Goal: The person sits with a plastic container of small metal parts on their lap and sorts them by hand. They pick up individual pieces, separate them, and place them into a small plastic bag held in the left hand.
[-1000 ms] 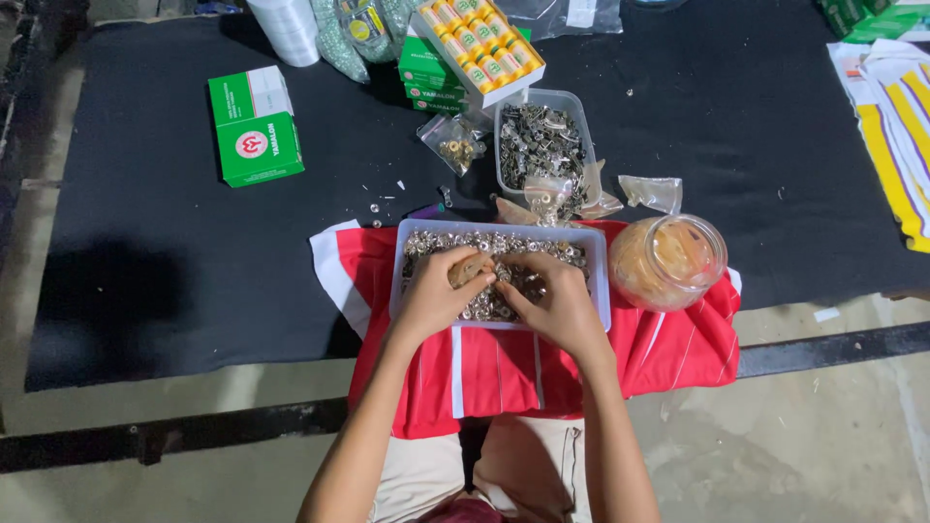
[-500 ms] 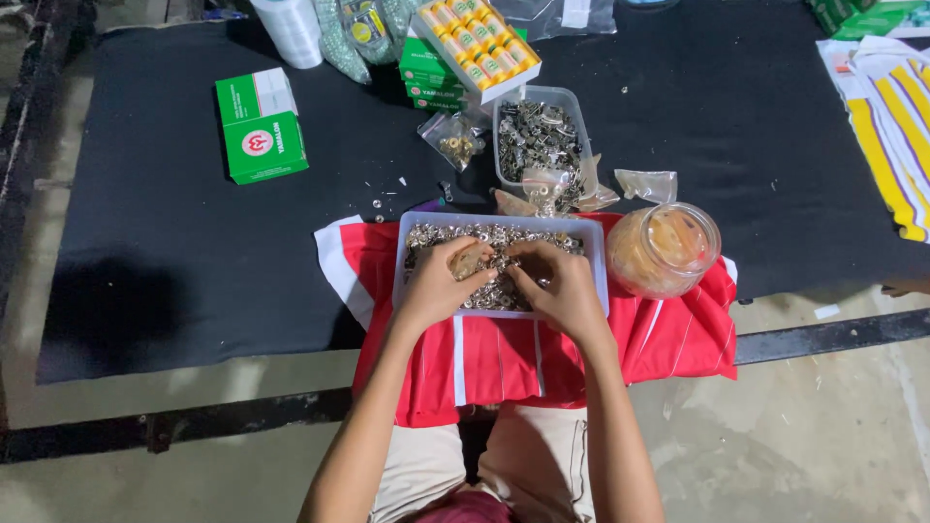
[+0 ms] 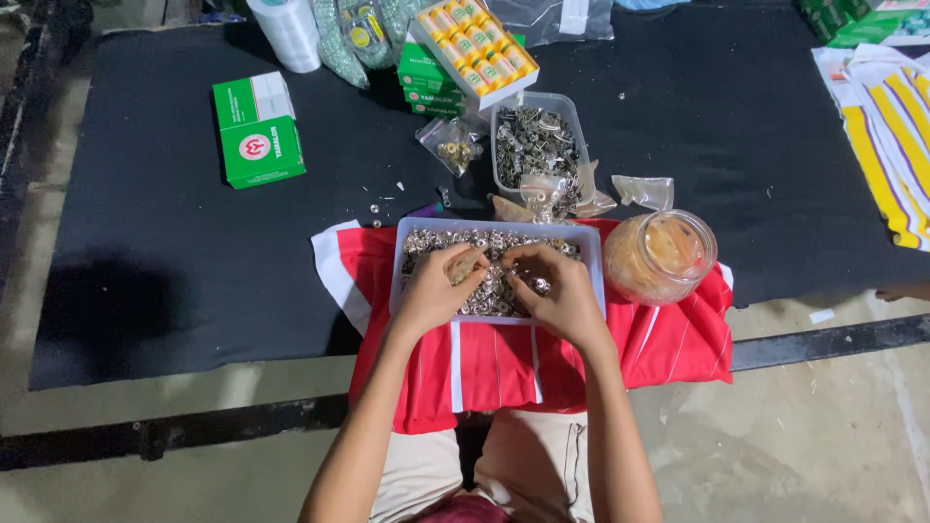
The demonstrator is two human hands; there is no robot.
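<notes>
Both hands sunk in the clear tray [image 3: 593,254] of small metal fasteners [image 3: 489,291] on red cloth [image 3: 504,368], left hand [image 3: 433,289] and right hand [image 3: 557,291] equally near, fingers curled, grip unclear.

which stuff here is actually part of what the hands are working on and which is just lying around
In use:
- left hand and right hand, both in the clear tray of small metal rings
- red cloth under the tray

Lying about:
- green box
- lidded plastic jar
- second tub of metal parts
- box of thread spools
</notes>
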